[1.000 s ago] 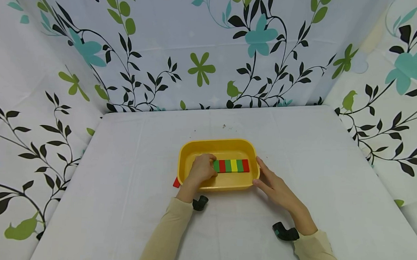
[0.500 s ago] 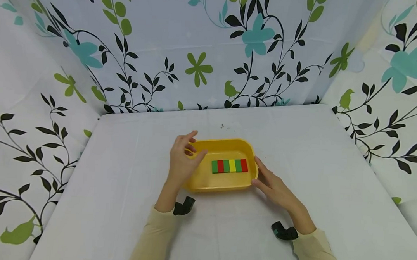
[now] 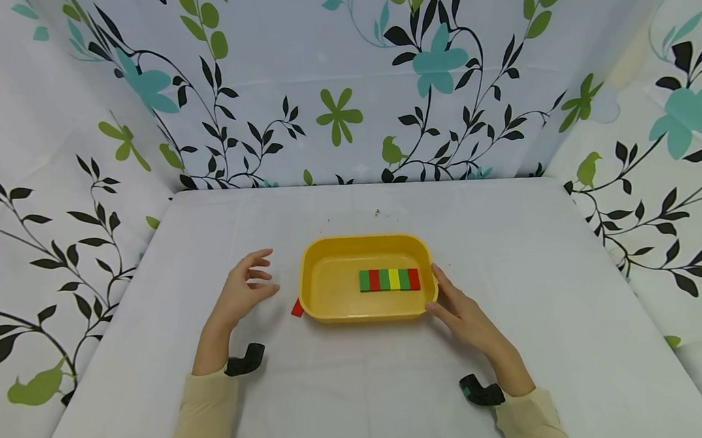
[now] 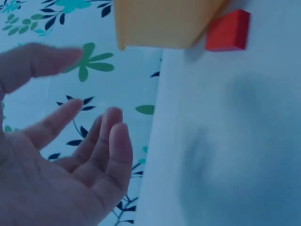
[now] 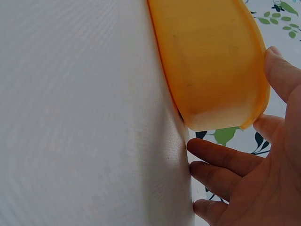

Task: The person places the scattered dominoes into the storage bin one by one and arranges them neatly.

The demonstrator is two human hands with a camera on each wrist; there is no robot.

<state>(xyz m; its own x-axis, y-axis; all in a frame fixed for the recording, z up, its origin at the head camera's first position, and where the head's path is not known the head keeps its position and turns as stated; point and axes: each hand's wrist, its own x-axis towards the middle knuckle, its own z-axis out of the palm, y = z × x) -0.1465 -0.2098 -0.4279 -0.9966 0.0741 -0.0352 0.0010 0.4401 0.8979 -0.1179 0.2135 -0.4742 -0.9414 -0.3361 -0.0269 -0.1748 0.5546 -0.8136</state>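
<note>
A yellow plastic tray [image 3: 335, 310] lies on the table. In its right half sits a row of several flat blocks [image 3: 389, 280] in green, red and yellow, side by side. One red block [image 4: 228, 30] rests on the table, at the tray's left end and partly hidden by it in the head view. My left hand [image 3: 243, 293] hovers left of the tray, fingers loosely bent and spread, holding nothing. At the tray's right end, my right hand [image 3: 464, 319] touches the rim with thumb and index finger; its other fingers [image 5: 225, 155] reach out below the rim.
A white cloth covers the table [image 3: 367, 389]. Patterned curtains [image 3: 286, 79] with leaves and flowers stand behind it and along both sides. Small dark specks [image 3: 377, 213] lie beyond the tray. Each wrist carries a black camera mount [image 3: 245, 360].
My left hand has come out of the tray, away from the green end of the block row, and moved left over the table. The right hand has stayed at the tray's end.
</note>
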